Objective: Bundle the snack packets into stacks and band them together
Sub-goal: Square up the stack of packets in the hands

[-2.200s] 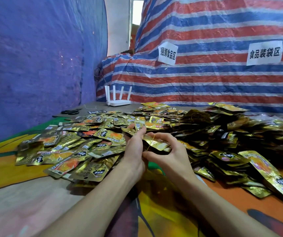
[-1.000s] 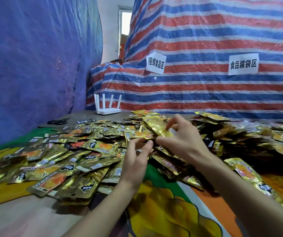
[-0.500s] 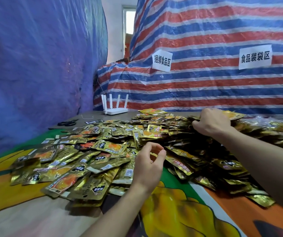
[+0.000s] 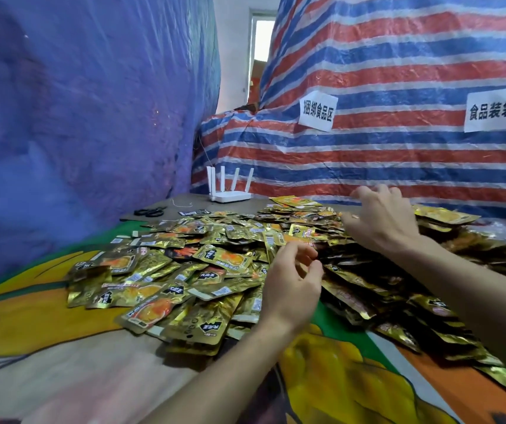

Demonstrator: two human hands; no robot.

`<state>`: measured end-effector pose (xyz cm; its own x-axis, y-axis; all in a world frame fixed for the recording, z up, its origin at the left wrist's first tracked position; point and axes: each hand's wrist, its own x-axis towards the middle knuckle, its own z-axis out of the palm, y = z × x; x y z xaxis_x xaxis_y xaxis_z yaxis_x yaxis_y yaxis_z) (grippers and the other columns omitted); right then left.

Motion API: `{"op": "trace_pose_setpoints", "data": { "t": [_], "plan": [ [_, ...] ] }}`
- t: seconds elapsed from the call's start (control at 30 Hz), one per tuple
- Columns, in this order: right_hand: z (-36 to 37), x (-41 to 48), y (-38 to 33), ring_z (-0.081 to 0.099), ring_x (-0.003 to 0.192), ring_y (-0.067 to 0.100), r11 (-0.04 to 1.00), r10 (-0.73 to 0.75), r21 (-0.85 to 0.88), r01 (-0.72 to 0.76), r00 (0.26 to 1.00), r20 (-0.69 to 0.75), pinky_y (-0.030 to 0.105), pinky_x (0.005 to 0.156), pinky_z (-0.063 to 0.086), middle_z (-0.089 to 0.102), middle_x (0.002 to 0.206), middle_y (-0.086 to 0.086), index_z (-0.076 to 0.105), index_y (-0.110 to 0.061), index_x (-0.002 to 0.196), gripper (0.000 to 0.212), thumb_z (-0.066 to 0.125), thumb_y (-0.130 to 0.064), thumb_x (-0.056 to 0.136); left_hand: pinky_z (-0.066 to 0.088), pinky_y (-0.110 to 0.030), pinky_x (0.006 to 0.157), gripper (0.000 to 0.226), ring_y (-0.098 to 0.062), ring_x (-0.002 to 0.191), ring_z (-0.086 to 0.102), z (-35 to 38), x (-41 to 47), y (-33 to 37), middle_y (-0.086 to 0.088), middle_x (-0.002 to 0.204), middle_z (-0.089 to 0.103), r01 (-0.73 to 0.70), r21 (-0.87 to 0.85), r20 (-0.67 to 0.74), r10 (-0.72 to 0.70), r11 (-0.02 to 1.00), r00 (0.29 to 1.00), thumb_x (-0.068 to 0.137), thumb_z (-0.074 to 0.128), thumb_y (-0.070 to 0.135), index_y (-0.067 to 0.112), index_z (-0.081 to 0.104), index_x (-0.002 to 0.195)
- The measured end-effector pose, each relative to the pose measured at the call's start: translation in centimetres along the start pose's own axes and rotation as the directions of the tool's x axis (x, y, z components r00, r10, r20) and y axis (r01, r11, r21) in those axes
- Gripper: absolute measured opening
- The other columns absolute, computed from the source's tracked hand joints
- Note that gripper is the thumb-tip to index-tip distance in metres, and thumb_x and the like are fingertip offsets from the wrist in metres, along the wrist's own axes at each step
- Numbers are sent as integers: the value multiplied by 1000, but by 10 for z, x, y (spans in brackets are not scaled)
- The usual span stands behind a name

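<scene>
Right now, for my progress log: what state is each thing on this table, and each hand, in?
snack packets: heaped; near-left ones lie loose, unbanded
left hand: loosely curled, nothing visible in it
right hand: spread open over the heap's far side
scissors: lying flat, untouched
router: antennas upright

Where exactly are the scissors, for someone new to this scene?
Start at the blue tarp on the left and follow it to the far corner of the table. Left of the white router, beyond the gold packets, lie the scissors: the only black, loop-handled thing there.
</scene>
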<state>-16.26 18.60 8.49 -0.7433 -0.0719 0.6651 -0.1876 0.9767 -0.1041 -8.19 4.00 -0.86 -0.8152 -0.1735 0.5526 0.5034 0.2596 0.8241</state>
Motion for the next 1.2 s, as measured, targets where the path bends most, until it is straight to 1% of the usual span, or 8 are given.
{"op": "trace_pose_setpoints", "data": {
  "t": [0.2,0.4,0.53,0.63,0.77,0.93,1.07,1.2],
  "plan": [
    [35,-21,-71,60,108,27,937,-247,299,179,947,205,39,89,51,67,119,11,65,-14,127,47,64,-40,88,54,-38,76,5,-16,85,61,-75,40,23,3,95,62,-131,395,109,95,909,989,89,63,26,26,59,92],
    [89,-22,-133,63,108,25,882,-316,464,80,831,458,35,90,53,66,123,8,56,-16,138,55,69,-33,87,51,-39,92,24,-21,100,58,-174,76,-22,0,111,62,148,804,50,-314,575,948,81,73,29,26,59,101],
    [119,-16,-164,60,115,24,877,-290,480,-1,796,531,33,91,52,62,130,7,55,-18,139,58,72,-33,86,34,-54,114,84,-38,138,39,-221,84,-68,-16,153,37,303,926,-159,-498,224,853,74,79,54,25,44,145],
    [138,-12,-180,58,122,28,889,-261,456,-44,768,584,41,100,52,59,136,9,52,-17,143,58,66,-28,88,30,-49,119,121,-38,149,24,-242,89,-91,-17,165,15,387,904,-196,-630,181,752,67,73,76,18,20,159],
    [155,-8,-190,56,120,33,948,-197,319,-26,738,646,46,105,47,63,125,11,59,-15,126,42,59,-36,90,48,-38,98,83,-29,127,53,-249,98,-95,-7,146,53,160,985,-104,-544,56,833,78,61,77,21,50,139],
    [152,-1,-192,63,96,29,965,-238,229,130,797,555,40,84,56,66,103,8,58,-13,97,27,67,-38,94,45,-34,72,24,-27,92,57,-229,99,-84,-9,116,64,-197,975,135,-435,-102,890,89,61,34,16,54,103],
    [142,-6,-197,53,73,24,955,-297,151,256,811,503,39,69,49,55,85,5,41,-17,75,30,66,-19,91,39,-36,76,28,-28,111,59,-213,92,-81,-8,120,61,-208,966,141,-362,-153,922,92,56,21,15,51,119],
    [135,-15,-195,56,76,28,947,-252,292,138,880,402,37,69,46,52,83,5,40,-18,72,26,51,-18,95,41,-40,87,30,-31,118,57,-207,86,-69,-9,125,60,-47,997,24,-306,-67,952,94,56,26,18,53,123]
  ]
}}
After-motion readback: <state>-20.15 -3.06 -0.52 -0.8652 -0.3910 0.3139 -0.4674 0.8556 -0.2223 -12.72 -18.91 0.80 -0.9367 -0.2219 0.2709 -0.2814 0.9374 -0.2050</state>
